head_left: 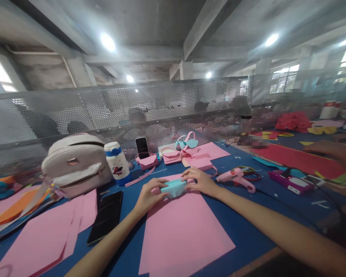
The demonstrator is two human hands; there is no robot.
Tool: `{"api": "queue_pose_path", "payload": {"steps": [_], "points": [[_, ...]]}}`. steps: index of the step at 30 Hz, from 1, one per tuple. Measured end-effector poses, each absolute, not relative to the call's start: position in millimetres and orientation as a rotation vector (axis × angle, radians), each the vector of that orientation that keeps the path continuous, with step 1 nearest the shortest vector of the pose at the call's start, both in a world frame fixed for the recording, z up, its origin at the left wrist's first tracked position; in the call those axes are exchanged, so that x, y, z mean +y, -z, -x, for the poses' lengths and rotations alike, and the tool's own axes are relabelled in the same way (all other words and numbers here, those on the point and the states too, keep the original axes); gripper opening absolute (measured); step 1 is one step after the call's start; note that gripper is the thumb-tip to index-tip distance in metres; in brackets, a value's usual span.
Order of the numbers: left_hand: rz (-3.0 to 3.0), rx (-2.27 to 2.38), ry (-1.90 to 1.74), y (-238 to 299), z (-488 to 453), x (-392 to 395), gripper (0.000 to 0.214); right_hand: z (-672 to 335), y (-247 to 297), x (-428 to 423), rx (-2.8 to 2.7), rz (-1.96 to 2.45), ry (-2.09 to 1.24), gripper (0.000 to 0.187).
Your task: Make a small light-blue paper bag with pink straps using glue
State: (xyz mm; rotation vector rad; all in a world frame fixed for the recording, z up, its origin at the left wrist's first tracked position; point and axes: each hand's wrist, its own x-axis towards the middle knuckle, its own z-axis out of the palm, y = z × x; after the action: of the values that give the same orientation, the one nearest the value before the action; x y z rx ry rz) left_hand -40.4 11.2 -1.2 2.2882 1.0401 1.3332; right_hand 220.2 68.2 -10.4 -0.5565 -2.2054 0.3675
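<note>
A small light-blue folded paper piece (pixel 173 188) sits over the far end of the pink sheets (pixel 187 234) in front of me. My left hand (pixel 150 195) grips its left end, fingers on top and thumb at the near side. At the right end, my right hand (pixel 199 181) has its fingers closed on the same piece. Just beyond my hands lie small pink paper bags (pixel 172 156) with strips for handles, and a light-blue one (pixel 187 144) stands behind them. To the right of my right hand rests a pink glue gun (pixel 233 176).
On the left are more pink sheets (pixel 50 227), a black phone (pixel 107 215), a pale backpack (pixel 76 165) and a white-and-blue bottle (pixel 117 163). A perforated metal screen (pixel 161 104) closes off the back. A purple box (pixel 291 182) and another person's arm (pixel 331 150) are at right.
</note>
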Motion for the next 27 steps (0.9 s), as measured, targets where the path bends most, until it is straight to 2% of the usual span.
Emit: {"api": "queue_pose_path", "payload": {"steps": [27], "points": [[-2.164,1.112,-1.339,4.7,35.7,10.9,0.002,-201.9,14.2,57.9,-2.046,0.639,-0.295,0.007]]}}
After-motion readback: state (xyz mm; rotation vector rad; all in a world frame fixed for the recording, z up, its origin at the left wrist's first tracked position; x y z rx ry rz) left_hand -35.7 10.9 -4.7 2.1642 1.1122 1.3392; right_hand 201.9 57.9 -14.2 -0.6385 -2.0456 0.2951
